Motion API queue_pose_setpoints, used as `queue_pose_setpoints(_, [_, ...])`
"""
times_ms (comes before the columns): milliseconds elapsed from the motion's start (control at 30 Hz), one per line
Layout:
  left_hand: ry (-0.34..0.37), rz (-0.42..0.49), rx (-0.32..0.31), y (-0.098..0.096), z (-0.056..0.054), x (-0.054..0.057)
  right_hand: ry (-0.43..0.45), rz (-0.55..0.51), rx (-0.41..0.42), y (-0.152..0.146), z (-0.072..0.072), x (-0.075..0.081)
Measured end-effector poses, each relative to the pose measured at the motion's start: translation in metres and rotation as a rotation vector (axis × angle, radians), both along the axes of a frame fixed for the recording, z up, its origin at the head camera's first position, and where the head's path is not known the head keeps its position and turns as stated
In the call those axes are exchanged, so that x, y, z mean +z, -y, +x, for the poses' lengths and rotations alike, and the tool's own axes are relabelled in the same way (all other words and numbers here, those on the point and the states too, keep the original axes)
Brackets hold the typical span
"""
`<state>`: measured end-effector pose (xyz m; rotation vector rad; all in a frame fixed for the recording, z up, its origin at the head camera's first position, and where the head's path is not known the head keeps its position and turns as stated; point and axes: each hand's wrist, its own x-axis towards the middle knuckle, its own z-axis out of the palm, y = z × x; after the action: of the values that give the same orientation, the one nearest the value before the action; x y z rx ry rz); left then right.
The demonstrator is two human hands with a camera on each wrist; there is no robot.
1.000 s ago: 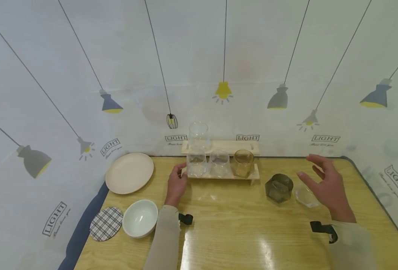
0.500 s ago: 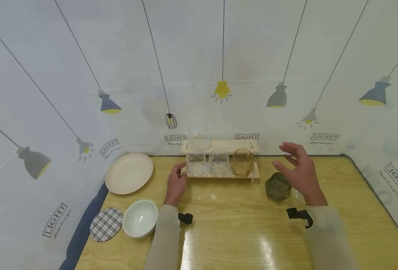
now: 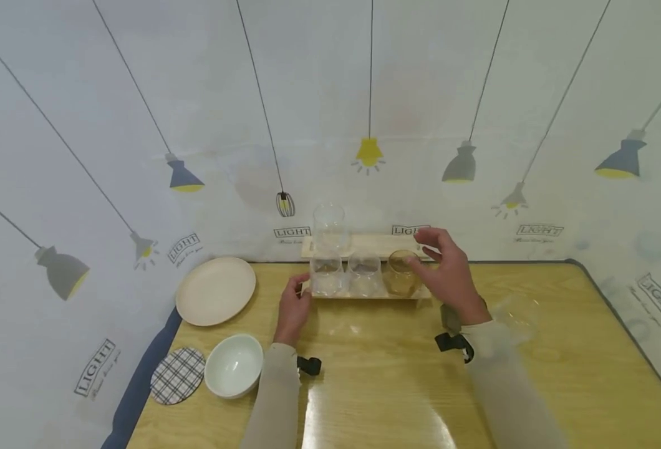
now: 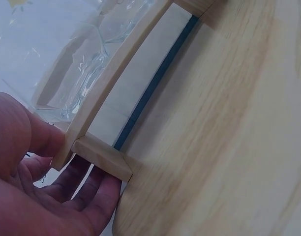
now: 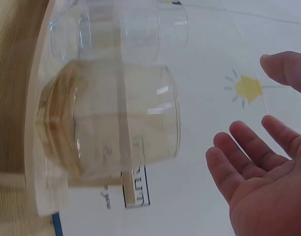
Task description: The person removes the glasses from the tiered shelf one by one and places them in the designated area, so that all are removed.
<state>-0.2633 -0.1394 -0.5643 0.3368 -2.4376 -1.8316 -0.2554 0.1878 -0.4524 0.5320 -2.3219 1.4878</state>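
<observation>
A two-step wooden rack (image 3: pixel 375 246) stands against the back wall. My left hand (image 3: pixel 294 312) grips its left end; in the left wrist view the thumb presses the plank's end and the fingers curl beneath, by the short leg (image 4: pixel 102 157). On the front step sit a clear glass (image 3: pixel 327 277), a second clear glass (image 3: pixel 364 277) and, at the right end, an amber glass (image 3: pixel 399 282). Another clear glass (image 3: pixel 328 226) stands on the rear step. My right hand (image 3: pixel 448 277) hovers at the amber glass, fingers spread and holding nothing; the right wrist view shows a gap before the rim.
A dark grey glass (image 3: pixel 450 318) is mostly hidden behind my right wrist. Right of it on the table, a clear glass (image 3: pixel 518 312) shows beside the sleeve. At left lie a beige plate (image 3: pixel 216 291), a white bowl (image 3: pixel 234 366) and a plaid coaster (image 3: pixel 177 375).
My right hand has moved left from above the clear glass at the right, past the grey glass, to the amber glass. The left hand stays on the rack's end.
</observation>
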Motion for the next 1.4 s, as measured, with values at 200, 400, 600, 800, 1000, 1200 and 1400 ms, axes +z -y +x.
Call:
queue_pose_setpoints(200, [0.006,0.03,-0.005,-0.001,0.002,0.0,0.033,0.004,0.049,0.022,-0.007,0.005])
queue_pose_setpoints(400, [0.028,0.062,-0.004,0.004,0.0,0.002,0.102,-0.013,0.103,0.047,-0.03,0.009])
queue_pose_setpoints(600, [0.022,0.081,-0.003,0.005,0.0,0.0,0.141,0.01,0.118,0.072,-0.054,0.01])
queue_pose_setpoints(800, [0.015,0.088,-0.011,0.001,0.001,-0.004,0.221,0.068,0.125,0.09,-0.072,0.01])
queue_pose_setpoints(1000, [0.013,0.087,-0.01,-0.002,0.001,-0.003,0.28,0.178,0.116,0.109,-0.086,0.014])
queue_pose_setpoints(1200, [0.008,0.071,0.001,0.0,-0.001,-0.001,0.309,0.254,0.133,0.127,-0.102,0.015])
queue_pose_setpoints(1400, [0.008,0.056,0.007,0.002,-0.002,-0.001,0.315,0.266,0.142,0.134,-0.108,0.011])
